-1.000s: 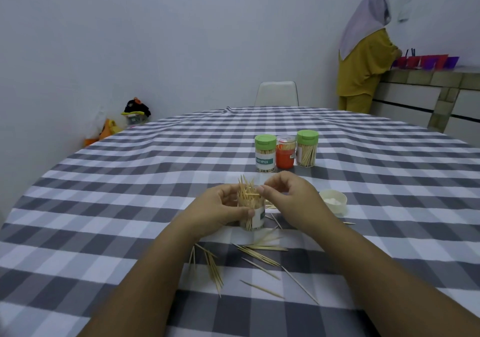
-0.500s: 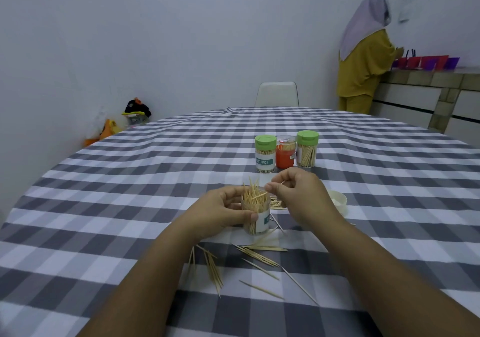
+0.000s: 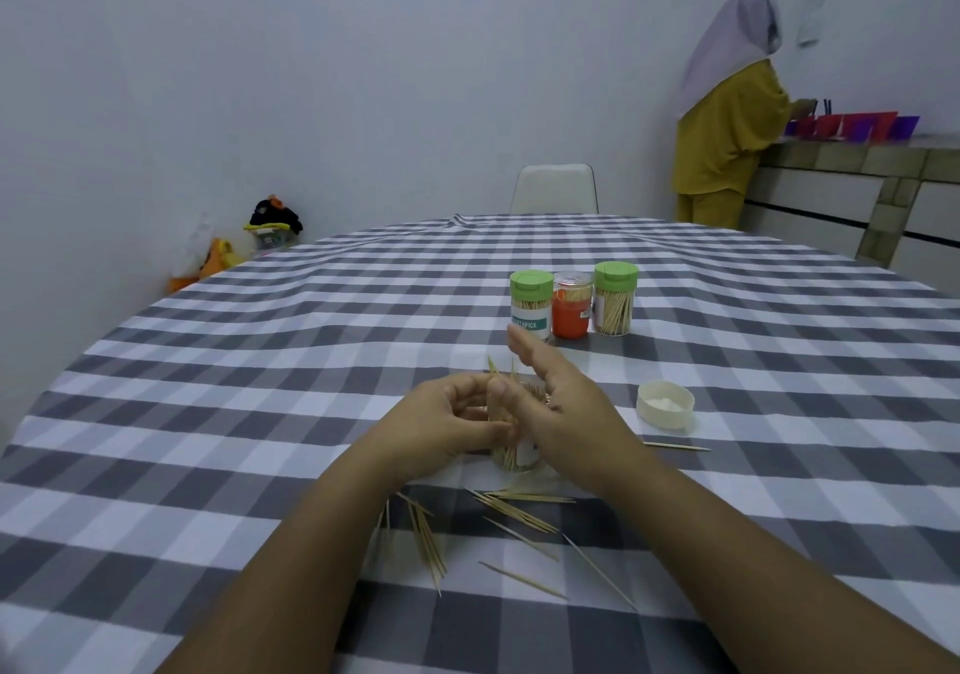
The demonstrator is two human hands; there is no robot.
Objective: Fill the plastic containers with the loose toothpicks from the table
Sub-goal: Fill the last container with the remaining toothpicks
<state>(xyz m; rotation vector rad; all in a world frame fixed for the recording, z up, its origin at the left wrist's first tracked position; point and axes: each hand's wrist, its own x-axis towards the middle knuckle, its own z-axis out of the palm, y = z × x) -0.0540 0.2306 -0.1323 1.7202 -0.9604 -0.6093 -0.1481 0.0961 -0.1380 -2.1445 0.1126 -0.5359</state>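
A clear plastic container (image 3: 521, 457) stands on the checked tablecloth, with toothpick tips sticking up out of its open top. My left hand (image 3: 447, 426) grips it from the left, fingers curled round it. My right hand (image 3: 558, 405) lies over the container's top with its fingers straight, flat against the toothpicks. Most of the container is hidden by both hands. Loose toothpicks (image 3: 514, 515) lie scattered on the cloth just in front of my wrists, and one more toothpick (image 3: 675, 446) lies to the right.
A white lid (image 3: 665, 404) lies upside down to the right. Behind stand two green-lidded toothpick containers (image 3: 530, 309) (image 3: 615, 304) and an orange one (image 3: 571, 312). A white chair (image 3: 554, 189) stands at the far side. A person (image 3: 727, 117) stands at a counter, back right.
My right hand went from pinching at the toothpick tops to lying flat over them with fingers straightened. The toothpicks now stand lower in the container. My left hand keeps its hold.
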